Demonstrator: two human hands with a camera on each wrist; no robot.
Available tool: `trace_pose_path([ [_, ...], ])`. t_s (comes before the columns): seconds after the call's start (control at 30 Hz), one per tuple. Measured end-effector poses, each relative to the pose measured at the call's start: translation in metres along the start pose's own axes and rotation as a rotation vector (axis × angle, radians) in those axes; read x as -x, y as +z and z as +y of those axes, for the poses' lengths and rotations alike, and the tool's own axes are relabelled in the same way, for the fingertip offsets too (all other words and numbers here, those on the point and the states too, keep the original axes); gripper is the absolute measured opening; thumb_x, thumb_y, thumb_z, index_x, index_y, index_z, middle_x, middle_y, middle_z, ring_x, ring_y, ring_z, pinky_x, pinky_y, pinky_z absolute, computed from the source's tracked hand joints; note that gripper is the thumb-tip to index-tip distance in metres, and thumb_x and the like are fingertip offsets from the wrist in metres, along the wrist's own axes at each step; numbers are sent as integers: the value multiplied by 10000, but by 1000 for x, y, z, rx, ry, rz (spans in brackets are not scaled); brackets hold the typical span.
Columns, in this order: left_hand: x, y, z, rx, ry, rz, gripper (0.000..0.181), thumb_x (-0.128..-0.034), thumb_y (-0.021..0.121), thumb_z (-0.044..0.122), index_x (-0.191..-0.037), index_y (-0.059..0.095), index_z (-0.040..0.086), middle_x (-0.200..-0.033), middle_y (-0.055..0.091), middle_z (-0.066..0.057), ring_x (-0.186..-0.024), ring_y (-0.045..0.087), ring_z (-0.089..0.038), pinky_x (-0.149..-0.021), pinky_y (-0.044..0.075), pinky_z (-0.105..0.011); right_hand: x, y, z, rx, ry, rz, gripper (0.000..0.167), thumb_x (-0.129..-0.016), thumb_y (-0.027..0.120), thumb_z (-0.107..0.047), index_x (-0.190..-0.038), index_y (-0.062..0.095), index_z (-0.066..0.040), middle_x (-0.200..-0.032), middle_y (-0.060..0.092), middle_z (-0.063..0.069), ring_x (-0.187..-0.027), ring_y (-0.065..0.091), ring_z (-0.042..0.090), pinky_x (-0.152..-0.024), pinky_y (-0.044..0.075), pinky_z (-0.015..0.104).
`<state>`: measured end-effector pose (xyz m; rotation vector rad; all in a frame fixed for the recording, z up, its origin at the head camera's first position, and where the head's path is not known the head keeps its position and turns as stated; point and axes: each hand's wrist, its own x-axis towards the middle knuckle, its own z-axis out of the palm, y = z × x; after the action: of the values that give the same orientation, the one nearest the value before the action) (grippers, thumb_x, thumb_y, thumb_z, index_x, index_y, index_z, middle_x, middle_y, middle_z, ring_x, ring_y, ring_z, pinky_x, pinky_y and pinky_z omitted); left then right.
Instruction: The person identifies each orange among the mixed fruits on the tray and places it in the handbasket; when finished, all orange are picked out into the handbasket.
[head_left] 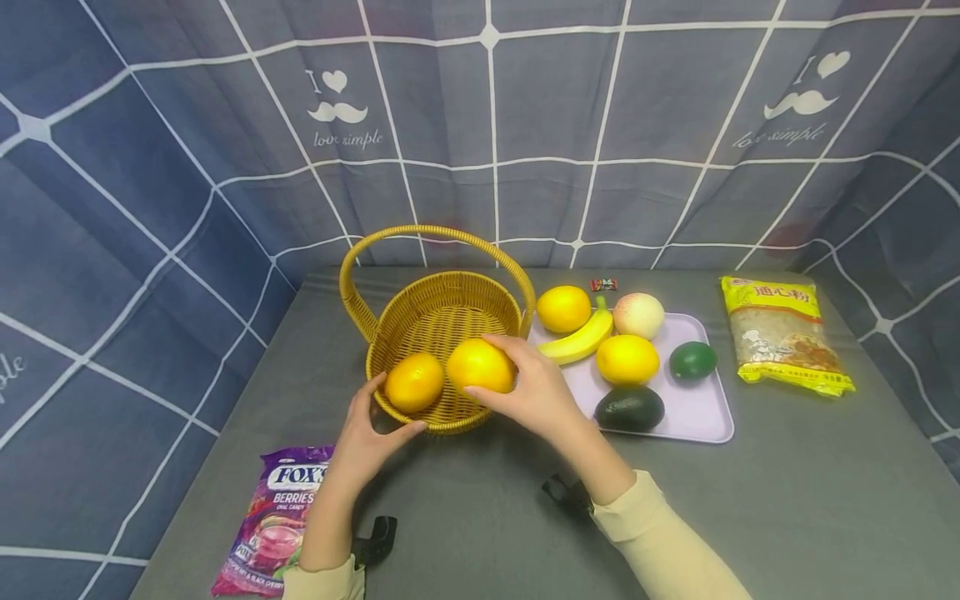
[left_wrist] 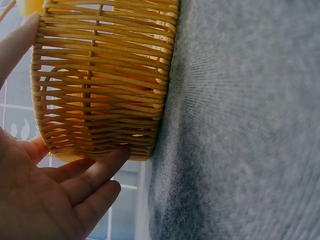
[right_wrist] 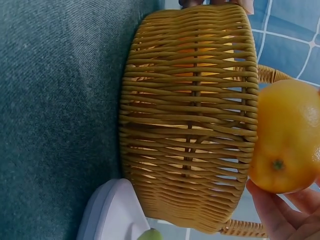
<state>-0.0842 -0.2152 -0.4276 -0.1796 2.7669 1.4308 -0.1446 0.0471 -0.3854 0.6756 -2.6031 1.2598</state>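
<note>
My right hand (head_left: 536,387) holds an orange (head_left: 482,367) between thumb and fingers over the front right of a woven basket (head_left: 457,283). In the right wrist view, the held orange (right_wrist: 287,137) is beside the basket's rim, its stem end showing. A second orange (head_left: 414,383) lies inside the basket at the front left. My left hand (head_left: 367,442) grips the basket's front-left edge, thumb at the front rim. The left wrist view shows the left hand's fingers (left_wrist: 95,182) against the woven wall (left_wrist: 100,90).
Right of the basket, a lilac tray (head_left: 708,408) carries a banana (head_left: 581,337), a peach (head_left: 639,317), yellow fruits (head_left: 627,360), an avocado (head_left: 630,408) and a green fruit (head_left: 693,361). A small wrapped candy (head_left: 603,284) lies behind it. A pasta bag (head_left: 783,333) lies far right, a purple candy bag (head_left: 273,525) front left.
</note>
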Motion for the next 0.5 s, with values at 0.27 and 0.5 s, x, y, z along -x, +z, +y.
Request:
trace_pose_path([
  [0.27,-1,0,0,-2,-6,-2,992,-760,793,472,-1512,225,162,-1538,212,-167,-1364,321,-359,-1115,263,-504,-8,9,0,34,4,-38,705,-748,770,-519,-1336,567,-188,-1260,600,-4,-1077,579,195,-874,496,428],
  [0.5,-1,0,0,3,15,12,984,-756,806,445,-1505,242,145,-1531,230,-173,-1352,337,-364,-1112,273,-499,-16,14,4,77,-23,-122,703,-748,749,-561,-1333,566,-216,-1280,589,-30,-1085,578,162,-874,501,385],
])
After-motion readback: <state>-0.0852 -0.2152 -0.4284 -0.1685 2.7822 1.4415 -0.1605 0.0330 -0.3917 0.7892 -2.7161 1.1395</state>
